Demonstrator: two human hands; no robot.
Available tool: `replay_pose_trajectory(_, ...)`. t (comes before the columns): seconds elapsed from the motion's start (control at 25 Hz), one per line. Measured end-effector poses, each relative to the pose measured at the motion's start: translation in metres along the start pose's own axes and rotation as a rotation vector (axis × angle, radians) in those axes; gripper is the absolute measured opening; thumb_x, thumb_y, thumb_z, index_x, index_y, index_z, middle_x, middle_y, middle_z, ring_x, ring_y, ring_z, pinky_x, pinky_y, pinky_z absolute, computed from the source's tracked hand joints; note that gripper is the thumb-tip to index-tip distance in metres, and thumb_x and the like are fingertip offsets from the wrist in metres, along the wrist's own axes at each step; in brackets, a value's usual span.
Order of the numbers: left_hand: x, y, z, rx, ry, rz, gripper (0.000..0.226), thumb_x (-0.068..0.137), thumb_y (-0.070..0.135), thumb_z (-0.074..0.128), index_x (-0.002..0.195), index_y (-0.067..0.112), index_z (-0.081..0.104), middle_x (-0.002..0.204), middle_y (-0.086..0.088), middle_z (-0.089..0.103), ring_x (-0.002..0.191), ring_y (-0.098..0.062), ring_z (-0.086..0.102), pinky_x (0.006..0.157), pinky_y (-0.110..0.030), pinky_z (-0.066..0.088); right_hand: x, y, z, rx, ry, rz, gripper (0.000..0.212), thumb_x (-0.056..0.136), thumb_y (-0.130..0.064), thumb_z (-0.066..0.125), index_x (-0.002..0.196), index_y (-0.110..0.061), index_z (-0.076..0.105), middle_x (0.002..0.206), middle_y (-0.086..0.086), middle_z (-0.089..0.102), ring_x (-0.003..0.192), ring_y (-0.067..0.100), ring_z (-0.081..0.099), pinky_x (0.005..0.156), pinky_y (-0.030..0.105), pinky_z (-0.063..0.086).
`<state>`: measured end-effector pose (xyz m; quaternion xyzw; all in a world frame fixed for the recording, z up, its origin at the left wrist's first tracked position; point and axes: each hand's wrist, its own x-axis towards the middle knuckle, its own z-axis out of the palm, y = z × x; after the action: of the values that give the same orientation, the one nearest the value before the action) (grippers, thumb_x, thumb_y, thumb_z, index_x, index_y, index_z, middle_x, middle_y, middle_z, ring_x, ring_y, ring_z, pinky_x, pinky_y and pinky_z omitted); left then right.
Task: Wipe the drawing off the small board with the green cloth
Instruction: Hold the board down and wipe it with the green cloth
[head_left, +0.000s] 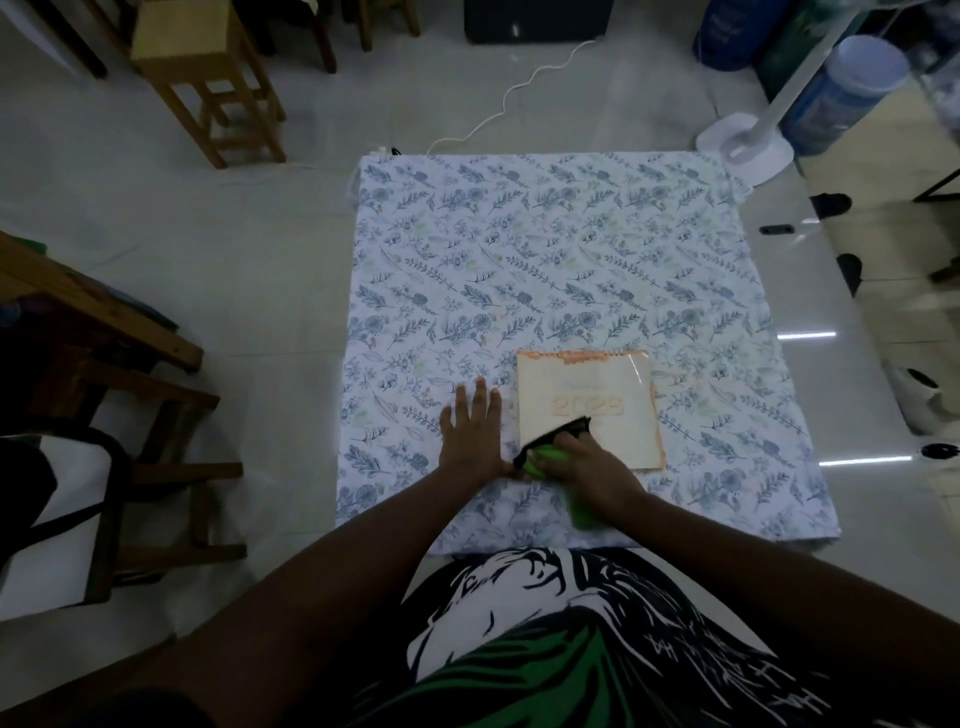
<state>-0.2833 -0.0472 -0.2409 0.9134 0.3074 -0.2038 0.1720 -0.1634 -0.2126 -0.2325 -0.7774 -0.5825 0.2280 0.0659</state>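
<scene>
The small board (597, 395) is a cream square with an orange edge and faint "2023" lettering, lying near the front of the floral tablecloth (545, 249). My right hand (597, 465) presses a bunched green cloth (545, 460) with a dark edge onto the board's near-left corner. A strip of the cloth trails back under my wrist. My left hand (470, 431) lies flat on the tablecloth just left of the board, fingers spread, holding nothing. Any drawing under the cloth is hidden.
The floral-covered table stands on a glossy tiled floor. A wooden stool (202, 78) is far left, wooden furniture (93, 332) at left, a white fan base (743, 140) and blue jars (841, 88) at far right. A white cable (519, 88) runs behind the table.
</scene>
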Motion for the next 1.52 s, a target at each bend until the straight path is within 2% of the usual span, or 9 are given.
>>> replay_pose_trajectory(0.2,-0.002,-0.004,-0.002,-0.001,0.0,0.025,0.136,0.057,0.082,0.065,0.155,0.012,0.003,0.165,-0.014,-0.011,0.151,-0.041,-0.007,0.119,-0.058,0.012,0.012,0.02,-0.018,-0.046,-0.078,-0.094,0.034,0.098,-0.033,0.047,0.131,-0.042,0.056,0.123,0.001,0.049,0.118,0.022,0.045,0.089,0.04,0.05)
replay_pose_trajectory(0.28,-0.001,-0.004,-0.003,0.009,0.003,0.022,0.137,0.056,0.084,0.064,0.155,0.011,0.004,0.165,-0.014,-0.01,0.151,-0.042,-0.006,0.119,-0.058,0.013,0.032,0.014,-0.026,0.03,-0.034,0.027,0.024,0.099,-0.039,0.047,0.118,-0.036,0.06,0.115,0.0,0.049,0.116,0.026,0.048,0.088,0.04,0.048)
replay_pose_trajectory(0.4,-0.002,-0.002,-0.004,0.007,-0.01,0.011,0.136,0.056,0.082,0.065,0.155,0.012,0.003,0.165,-0.014,-0.011,0.151,-0.041,-0.008,0.119,-0.058,0.012,0.045,0.004,-0.023,0.08,0.004,0.214,0.034,0.098,-0.026,0.053,0.131,-0.032,0.056,0.122,0.008,0.051,0.114,0.032,0.047,0.089,0.045,0.05)
replay_pose_trajectory(0.6,-0.003,0.001,-0.004,0.02,0.015,-0.007,0.127,0.064,0.075,0.068,0.155,0.014,0.005,0.165,-0.012,-0.009,0.152,-0.038,-0.006,0.121,-0.055,0.015,-0.004,0.003,-0.003,-0.043,-0.018,-0.119,0.041,0.092,-0.022,0.061,0.13,-0.038,0.057,0.115,0.005,0.058,0.103,0.028,0.054,0.069,0.036,0.053)
replay_pose_trajectory(0.68,-0.003,0.002,-0.006,0.015,0.008,-0.014,0.13,0.061,0.077,0.068,0.155,0.014,0.004,0.165,-0.011,-0.01,0.151,-0.038,-0.007,0.121,-0.055,0.015,-0.003,0.015,-0.005,-0.102,-0.074,-0.186,0.042,0.092,-0.024,0.06,0.131,-0.039,0.057,0.121,0.007,0.057,0.108,0.029,0.053,0.072,0.039,0.056)
replay_pose_trajectory(0.84,-0.005,0.004,-0.007,0.0,-0.029,-0.026,0.138,0.056,0.079,0.069,0.155,0.012,-0.001,0.164,-0.012,-0.016,0.151,-0.039,-0.012,0.12,-0.058,0.011,0.03,0.026,-0.025,0.002,-0.03,-0.013,0.038,0.094,-0.037,0.056,0.133,-0.039,0.053,0.126,0.002,0.05,0.118,0.025,0.047,0.087,0.039,0.051)
replay_pose_trajectory(1.08,-0.004,0.007,-0.007,0.006,-0.05,-0.049,0.138,0.057,0.077,0.07,0.155,0.014,-0.003,0.164,-0.011,-0.017,0.151,-0.038,-0.012,0.121,-0.058,0.011,0.084,0.016,-0.042,-0.016,0.082,0.269,0.068,0.086,-0.01,0.061,0.144,-0.036,0.038,0.133,0.012,0.041,0.115,0.035,0.042,0.085,0.047,0.054)
replay_pose_trajectory(1.32,-0.002,0.005,-0.005,-0.004,-0.042,-0.055,0.139,0.055,0.078,0.07,0.156,0.015,-0.002,0.164,-0.01,-0.017,0.151,-0.037,-0.012,0.121,-0.058,0.013,0.019,0.027,-0.009,-0.14,-0.057,-0.13,0.06,0.091,-0.017,0.057,0.143,-0.037,0.037,0.126,0.008,0.049,0.108,0.029,0.048,0.074,0.039,0.056)
replay_pose_trajectory(1.52,-0.003,0.005,-0.004,-0.022,-0.04,-0.052,0.141,0.054,0.078,0.071,0.156,0.015,-0.002,0.164,-0.011,-0.016,0.151,-0.037,-0.012,0.12,-0.059,0.011,0.062,0.03,-0.034,-0.076,0.002,0.053,0.071,0.082,-0.015,0.067,0.144,-0.037,0.04,0.132,0.01,0.045,0.116,0.034,0.044,0.079,0.045,0.056)
